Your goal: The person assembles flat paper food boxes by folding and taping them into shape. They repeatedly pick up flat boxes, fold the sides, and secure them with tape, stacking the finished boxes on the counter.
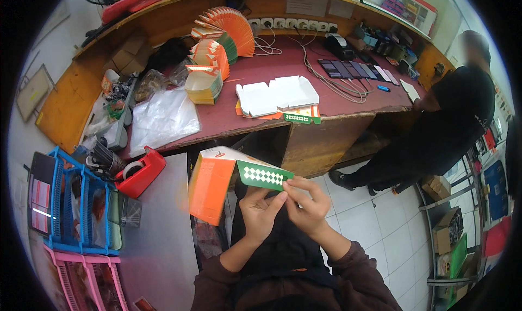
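- The left hand (260,210) and the right hand (309,202) meet in front of the chest, fingers curled shut, both pinching the same part-folded carton (217,180).
- The carton is orange with white inner faces. It lies up and to the left of the hands, and its long axis slopes from the lower left up toward the right.
- The green flap (265,176), with its white diamond pattern, juts right from the carton's upper end. Both thumbs and forefingers grip its lower right edge, so the carton's orange body hangs free to the left.
- The left hand is nearer the carton's body; the right hand sits at the flap's outer tip.
- Beyond the hands, on the red counter (261,66), lie flat white carton blanks (277,96) and fanned stacks of orange cartons (217,50).
- To the left of the hands stands a red tape dispenser (140,172).
- Well off to the right, another person (440,132) in black stands at the counter.
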Demonstrator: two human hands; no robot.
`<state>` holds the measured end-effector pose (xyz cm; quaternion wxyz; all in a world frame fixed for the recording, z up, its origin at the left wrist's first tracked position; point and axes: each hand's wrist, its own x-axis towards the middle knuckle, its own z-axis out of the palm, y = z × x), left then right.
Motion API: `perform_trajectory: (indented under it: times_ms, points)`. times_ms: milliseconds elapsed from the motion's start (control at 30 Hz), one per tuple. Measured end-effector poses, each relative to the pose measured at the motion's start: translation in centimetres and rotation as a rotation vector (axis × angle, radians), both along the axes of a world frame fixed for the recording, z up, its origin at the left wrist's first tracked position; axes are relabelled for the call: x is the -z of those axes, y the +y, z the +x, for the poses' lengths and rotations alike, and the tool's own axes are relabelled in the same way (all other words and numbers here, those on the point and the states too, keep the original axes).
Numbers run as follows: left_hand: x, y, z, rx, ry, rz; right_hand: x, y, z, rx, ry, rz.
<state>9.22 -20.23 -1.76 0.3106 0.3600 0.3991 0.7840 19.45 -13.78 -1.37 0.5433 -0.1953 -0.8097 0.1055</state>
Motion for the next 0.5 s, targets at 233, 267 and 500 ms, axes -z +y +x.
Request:
perform_trajectory:
  times_ms: [233,267,500]
  points:
    - [0.3,1.4,-3.8,0.219,-0.566,0.028,0.7,1.2,-0.8,-0.031,-0.226,0.052]
    - [0.2,1.4,-4.8,0.315,-0.771,0.087,0.6,1.7,-0.9,0.047,-0.1,-0.021]
    - [0.1,1.9,-2.3,0.542,-0.693,0.236,-0.8,3.4,0.0,0.05,0.007,0.056]
